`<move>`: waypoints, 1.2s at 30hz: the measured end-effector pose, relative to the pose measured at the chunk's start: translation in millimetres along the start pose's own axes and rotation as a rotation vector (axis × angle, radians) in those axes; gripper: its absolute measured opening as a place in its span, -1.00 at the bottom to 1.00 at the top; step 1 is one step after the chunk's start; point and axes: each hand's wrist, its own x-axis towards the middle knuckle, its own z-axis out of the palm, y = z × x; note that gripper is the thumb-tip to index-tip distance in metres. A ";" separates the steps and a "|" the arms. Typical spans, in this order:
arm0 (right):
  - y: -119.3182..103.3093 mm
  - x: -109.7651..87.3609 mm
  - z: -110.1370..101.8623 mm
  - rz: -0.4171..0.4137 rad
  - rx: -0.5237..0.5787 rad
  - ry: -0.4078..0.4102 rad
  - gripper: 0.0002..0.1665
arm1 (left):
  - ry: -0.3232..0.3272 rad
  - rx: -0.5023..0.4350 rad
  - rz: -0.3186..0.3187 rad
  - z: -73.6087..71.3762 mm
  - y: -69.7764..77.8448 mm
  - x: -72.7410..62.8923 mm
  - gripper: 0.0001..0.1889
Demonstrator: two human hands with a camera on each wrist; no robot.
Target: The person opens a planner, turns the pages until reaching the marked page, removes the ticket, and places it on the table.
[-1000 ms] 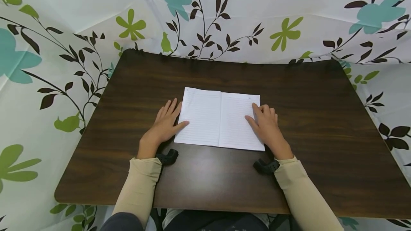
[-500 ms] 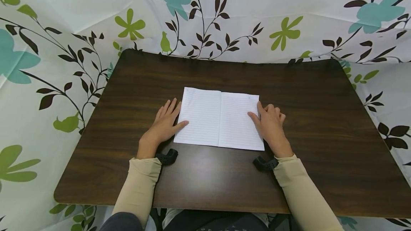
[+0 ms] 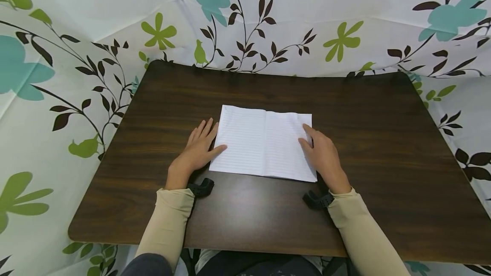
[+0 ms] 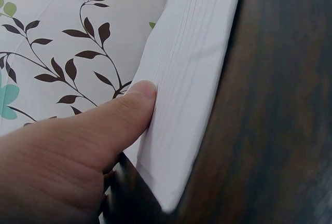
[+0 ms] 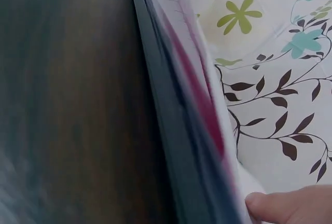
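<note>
An open notebook (image 3: 245, 139) with lined white pages lies on the dark wooden table. My left hand (image 3: 196, 146) rests at its left edge with fingers straight and spread, the thumb lying on the left page; the left wrist view shows that thumb (image 4: 135, 99) on the stacked page edges. At the right edge, my right hand (image 3: 322, 152) pinches the page margin between thumb and index finger, its other fingers hidden beneath the hand. In the right wrist view the page edges (image 5: 207, 99) stand slightly apart, a pink strip between them, and the right thumb (image 5: 275, 206) touches the top sheet.
The table (image 3: 368, 114) extends far on both sides of the notebook. A white cloth (image 3: 245, 24) printed with leaves, flowers and birds hangs behind and beside it. Black straps with camera mounts (image 3: 201, 187) sit on both wrists.
My right index finger moved out to the notebook's right edge, then back in over the page, and the right page now bulges slightly near its top. The left hand stays put.
</note>
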 end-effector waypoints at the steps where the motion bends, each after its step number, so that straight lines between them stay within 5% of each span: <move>1: -0.5 -1.2 -2.1 0.015 0.033 -0.014 -0.26 | -0.001 -0.003 0.000 0.6 0.0 0.2 -0.09; 9: -7.7 -14.3 -26.6 -0.002 0.310 -0.006 0.11 | -0.003 -0.010 0.009 3.1 0.6 0.9 -0.09; 17: -28.4 -33.4 -35.2 -0.169 0.655 -0.208 0.24 | -0.003 -0.006 0.016 1.3 2.4 2.4 -0.09; 22: -43.3 -45.1 -23.0 -0.232 0.622 -0.223 0.22 | -0.004 -0.016 0.019 1.2 2.7 2.8 -0.09; 29: -65.2 -48.8 12.3 -0.314 0.597 -0.049 0.08 | -0.002 -0.005 0.009 -0.3 -0.2 2.1 -0.09; 36: -74.7 -47.4 44.0 -0.458 0.457 0.055 -0.02 | -0.007 -0.001 0.001 0.1 -2.5 1.9 -0.11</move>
